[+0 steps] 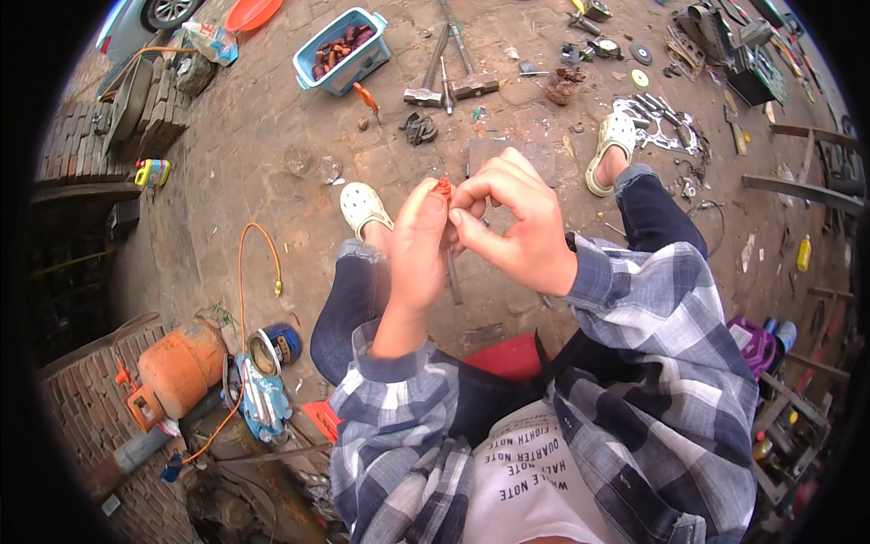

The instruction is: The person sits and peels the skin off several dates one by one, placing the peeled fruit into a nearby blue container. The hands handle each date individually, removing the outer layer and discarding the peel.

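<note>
Far left, yellow jug (152,172) by the wall, likely parked out of the way. Nearer, orange cylinder (181,367), with hose (241,281) looping loosely beside it over the ground, its far-right end free. Far middle, blue tub (350,80) holds dark red lumps, probably to keep them together. Left hand (412,240) is closed around a small red piece (442,188), thumb laid along it, seemingly to steady it between the knees; its top shows above the fingers. Two hammers (450,89) lie farther out, heads toward the person, maybe for easy reach. Right hand (518,218) is pinched narrow, thumb and index at the piece's right side, a hold that suits fine work; can't tell what sits between those tips. Far right, metal parts (666,127) spread on the ground. Nearer right, purple jug (750,344); rightmost, yellow bottle (804,254), standing or lying unclear.
</note>
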`<action>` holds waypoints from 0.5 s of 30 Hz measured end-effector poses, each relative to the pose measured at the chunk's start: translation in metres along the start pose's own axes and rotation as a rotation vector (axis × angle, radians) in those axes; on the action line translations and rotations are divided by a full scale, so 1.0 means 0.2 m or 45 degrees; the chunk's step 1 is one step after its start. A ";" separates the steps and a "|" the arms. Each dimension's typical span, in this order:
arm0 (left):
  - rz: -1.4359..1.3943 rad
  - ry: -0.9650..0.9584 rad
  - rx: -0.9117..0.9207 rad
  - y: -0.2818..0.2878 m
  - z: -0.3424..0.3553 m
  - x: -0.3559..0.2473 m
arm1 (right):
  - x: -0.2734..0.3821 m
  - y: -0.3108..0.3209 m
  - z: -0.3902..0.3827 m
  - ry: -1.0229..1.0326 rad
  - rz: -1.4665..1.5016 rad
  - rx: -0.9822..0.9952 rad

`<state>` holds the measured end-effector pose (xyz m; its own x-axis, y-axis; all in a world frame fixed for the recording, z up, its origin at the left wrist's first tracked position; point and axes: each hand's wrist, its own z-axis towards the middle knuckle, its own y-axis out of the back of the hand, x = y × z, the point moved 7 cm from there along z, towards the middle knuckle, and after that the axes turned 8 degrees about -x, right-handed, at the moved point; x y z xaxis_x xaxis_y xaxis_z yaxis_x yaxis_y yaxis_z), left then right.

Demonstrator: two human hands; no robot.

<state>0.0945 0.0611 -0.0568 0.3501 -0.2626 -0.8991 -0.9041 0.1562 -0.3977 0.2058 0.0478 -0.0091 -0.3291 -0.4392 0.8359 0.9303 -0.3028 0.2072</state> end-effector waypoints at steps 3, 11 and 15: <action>0.009 -0.055 0.007 -0.01 0.00 0.00 | 0.00 0.00 0.00 0.003 -0.011 -0.018; 0.015 -0.027 0.034 0.01 0.01 0.02 | -0.01 -0.01 -0.02 -0.025 -0.023 -0.046; -0.087 0.128 -0.005 0.01 0.00 0.03 | -0.01 -0.02 -0.02 0.166 -0.111 -0.055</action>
<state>0.0940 0.0601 -0.0631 0.3846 -0.3668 -0.8470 -0.8800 0.1312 -0.4564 0.2019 0.0453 -0.0132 -0.4290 -0.5147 0.7423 0.8904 -0.3791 0.2517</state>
